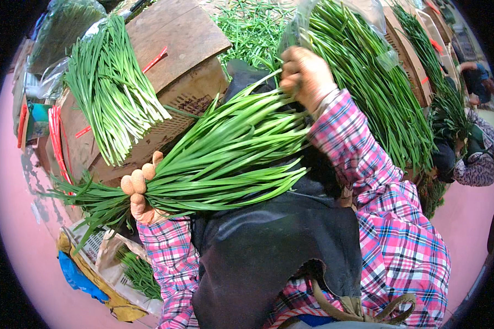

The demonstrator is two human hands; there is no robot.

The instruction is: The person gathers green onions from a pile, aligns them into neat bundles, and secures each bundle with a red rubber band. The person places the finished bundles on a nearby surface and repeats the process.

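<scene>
My left hand (141, 191) is closed around a bunch of long green leafy stalks, likely garlic chives (230, 156), which fans out to the right over my black apron (271, 251). At the bunch's upper right edge, my right hand (306, 76) has its fingers curled, slightly blurred, at the tip of a pale stalk; how firmly it grips is hard to see. A separate bundle of chives with white ends (115, 90) lies on a wooden board (181, 37) at the upper left. Beyond my right forearm rests a large pile of chives (366, 82), partly in clear plastic.
Red ties (57, 140) hang by the board's left edge, and a red strip (154, 59) lies on it. Loose trimmings (251, 28) cover the area ahead. A crate with greens (138, 271) stands lower left. Another person (475, 164) is at the far right.
</scene>
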